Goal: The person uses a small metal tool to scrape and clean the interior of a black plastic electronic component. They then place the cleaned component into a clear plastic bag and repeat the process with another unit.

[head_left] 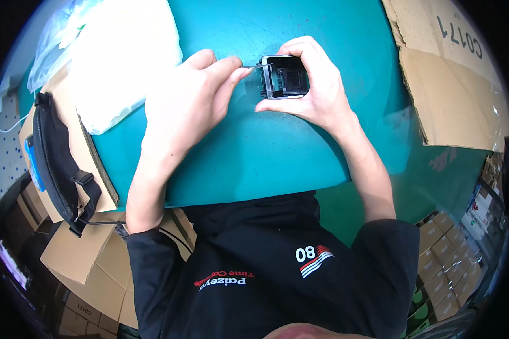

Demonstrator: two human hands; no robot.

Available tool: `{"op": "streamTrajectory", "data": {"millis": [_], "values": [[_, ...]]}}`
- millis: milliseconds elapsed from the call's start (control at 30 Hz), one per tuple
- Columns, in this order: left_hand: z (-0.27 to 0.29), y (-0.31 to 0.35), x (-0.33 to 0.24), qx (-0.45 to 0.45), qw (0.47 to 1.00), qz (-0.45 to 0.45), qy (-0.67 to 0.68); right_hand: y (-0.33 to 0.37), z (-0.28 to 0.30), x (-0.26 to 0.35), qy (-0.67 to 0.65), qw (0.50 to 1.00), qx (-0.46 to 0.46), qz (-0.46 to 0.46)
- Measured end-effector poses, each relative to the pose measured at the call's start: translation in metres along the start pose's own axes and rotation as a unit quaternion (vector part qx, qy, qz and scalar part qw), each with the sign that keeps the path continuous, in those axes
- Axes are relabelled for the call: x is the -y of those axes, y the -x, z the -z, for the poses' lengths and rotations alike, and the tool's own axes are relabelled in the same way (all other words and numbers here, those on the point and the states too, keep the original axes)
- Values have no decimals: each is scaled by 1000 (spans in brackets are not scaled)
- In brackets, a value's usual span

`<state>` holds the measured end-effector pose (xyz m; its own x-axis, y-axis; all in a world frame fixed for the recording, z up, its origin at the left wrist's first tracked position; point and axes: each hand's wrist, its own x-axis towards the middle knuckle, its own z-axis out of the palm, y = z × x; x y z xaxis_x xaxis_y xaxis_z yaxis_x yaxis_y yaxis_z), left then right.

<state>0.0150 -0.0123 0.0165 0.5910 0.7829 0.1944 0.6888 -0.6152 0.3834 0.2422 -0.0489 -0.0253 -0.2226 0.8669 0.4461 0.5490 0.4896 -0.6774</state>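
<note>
My right hand [325, 85] grips a small black box-shaped plastic housing [293, 79], thumb along its near side and fingers round its far side. The housing's open face shows a pale, clear-looking rim and dark parts inside. My left hand [189, 101] is closed, pinching a thin metal tool [258, 66] between thumb and forefinger. The tool's tip reaches over the left rim into the housing. Its exact kind is too small to make out, as most of it is hidden in my fingers. Both hands are above the green table mat [254, 147].
A big white plastic bag [124, 56] lies at the left, beside a black belt bag [54, 152] on cardboard. An opened cardboard box [452, 85] takes up the right side. More cartons [447, 260] are stacked on the lower right, and another cardboard box [96, 254] stands lower left.
</note>
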Motion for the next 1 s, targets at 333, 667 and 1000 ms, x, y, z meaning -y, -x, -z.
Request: {"op": "streamTrajectory", "data": {"millis": [333, 667, 1000], "values": [[-16, -2, 17, -92, 995, 26, -24, 2, 0, 3, 12, 1000, 8, -8], [-4, 19, -2, -56, 946, 64, 312, 14, -3, 9, -220, 975, -28, -7], [0, 26, -12, -23, 928, 38, 369, 23, -10, 21, -464, 878, -16, -115]]}}
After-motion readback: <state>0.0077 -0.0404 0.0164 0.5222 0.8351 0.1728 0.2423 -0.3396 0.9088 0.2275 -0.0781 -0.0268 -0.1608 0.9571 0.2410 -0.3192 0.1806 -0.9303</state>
